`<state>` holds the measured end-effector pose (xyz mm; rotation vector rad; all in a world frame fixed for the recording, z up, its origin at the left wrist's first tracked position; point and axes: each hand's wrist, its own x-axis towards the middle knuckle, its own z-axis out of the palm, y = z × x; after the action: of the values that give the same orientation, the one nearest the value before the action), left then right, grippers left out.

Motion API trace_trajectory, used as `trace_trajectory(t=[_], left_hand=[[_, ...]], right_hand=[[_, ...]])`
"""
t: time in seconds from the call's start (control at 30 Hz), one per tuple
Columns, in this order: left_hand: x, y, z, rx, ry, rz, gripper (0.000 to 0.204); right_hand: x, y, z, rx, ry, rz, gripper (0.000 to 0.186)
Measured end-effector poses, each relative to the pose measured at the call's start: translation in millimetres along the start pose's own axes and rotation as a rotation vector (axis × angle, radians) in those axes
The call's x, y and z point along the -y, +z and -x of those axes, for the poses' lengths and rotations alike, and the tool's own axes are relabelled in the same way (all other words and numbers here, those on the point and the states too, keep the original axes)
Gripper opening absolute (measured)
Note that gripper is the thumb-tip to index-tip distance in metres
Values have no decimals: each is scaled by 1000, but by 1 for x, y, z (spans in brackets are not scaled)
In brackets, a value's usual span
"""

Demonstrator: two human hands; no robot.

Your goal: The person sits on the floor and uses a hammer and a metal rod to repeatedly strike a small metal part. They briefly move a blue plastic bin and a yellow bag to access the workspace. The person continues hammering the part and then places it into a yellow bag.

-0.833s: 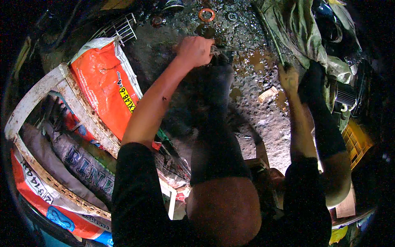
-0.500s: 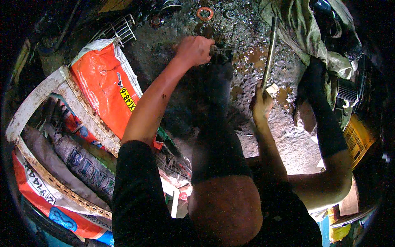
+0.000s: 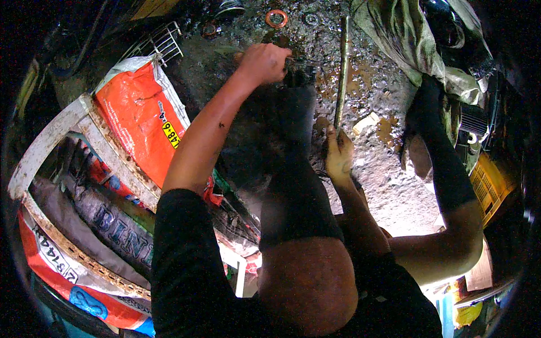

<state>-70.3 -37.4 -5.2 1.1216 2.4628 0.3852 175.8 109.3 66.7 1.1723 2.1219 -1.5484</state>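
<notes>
My left hand (image 3: 265, 63) is a closed fist above the wet, dark ground. What it grips is mostly hidden; a thin dark piece sticks out to the right of the knuckles. Lower and to the right, my right hand (image 3: 340, 153) is wrapped round the near end of a long metal bar (image 3: 342, 76). That bar stretches away from me, nearly straight, its far end close to the grey-green cloth (image 3: 389, 36). An orange ring (image 3: 276, 18) and a smaller metal ring (image 3: 311, 19) lie on the ground beyond my left hand.
At left stand a rusty white metal frame (image 3: 115, 146) and an orange sack (image 3: 132, 110), with a white wire rack (image 3: 163, 45) behind. A small pale block (image 3: 366, 123) lies right of the bar. A yellow crate (image 3: 491, 186) sits far right. My bent legs flank the work spot.
My right hand and the metal bar have swung left, bringing the bar nearer to my left hand and leaving the pale block in plain sight. My left hand stays nearly in place.
</notes>
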Motion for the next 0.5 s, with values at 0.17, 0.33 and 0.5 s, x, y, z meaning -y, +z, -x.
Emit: trace_trajectory(t=[0.17,0.33,0.5], left_hand=[[-2,-3,3,-1,-12,3,28],[-1,-4,7,1,-13,23,29],[-2,-11,-2,201,-61,-17,42]], right_hand=[[-3,9,8,-45,-62,-55,43],[-6,10,9,34,28,-3,46],[-17,15,9,17,-49,3,45]])
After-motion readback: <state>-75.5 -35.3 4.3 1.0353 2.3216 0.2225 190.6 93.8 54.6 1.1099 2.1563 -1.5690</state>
